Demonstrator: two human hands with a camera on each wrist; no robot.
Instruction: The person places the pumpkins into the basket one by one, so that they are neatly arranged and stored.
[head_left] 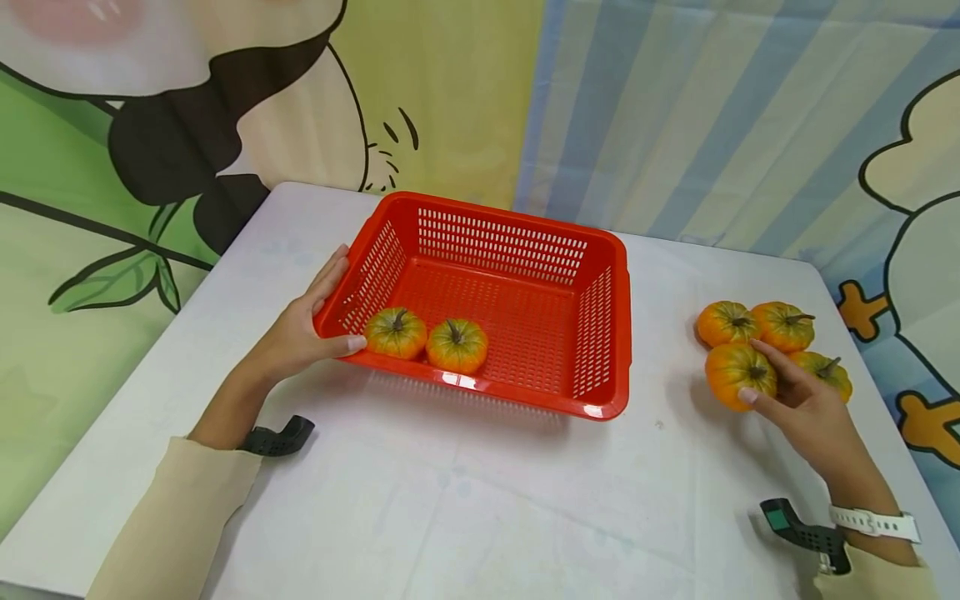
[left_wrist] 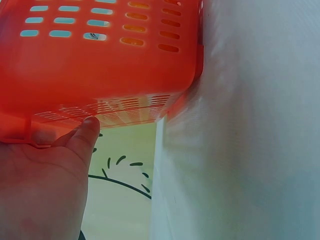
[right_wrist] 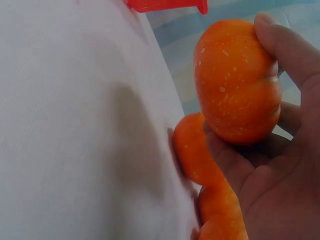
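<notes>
A red plastic basket [head_left: 495, 387] with slotted walls stands on the table. Two small orange-green pumpkins [head_left: 395, 333] lie inside, along its near left side. My left hand [head_left: 300, 329] holds the basket at its near left corner, the thumb at the rim; in the left wrist view the fingers [left_wrist: 85, 137] touch the outside of the wall. Off to the right, my right hand [head_left: 813, 417] grips a pumpkin [head_left: 735, 375] between thumb and fingers, raised above the tabletop in the right wrist view. Beside it sit three more pumpkins [head_left: 783, 327], one partly behind the hand.
The white-covered table [head_left: 465, 517] carries everything. Cartoon-printed cloth [head_left: 637, 108] hangs behind and at both sides. Black wrist mounts [head_left: 281, 437] sit on both forearms, and a white band [head_left: 873, 522] circles the right wrist.
</notes>
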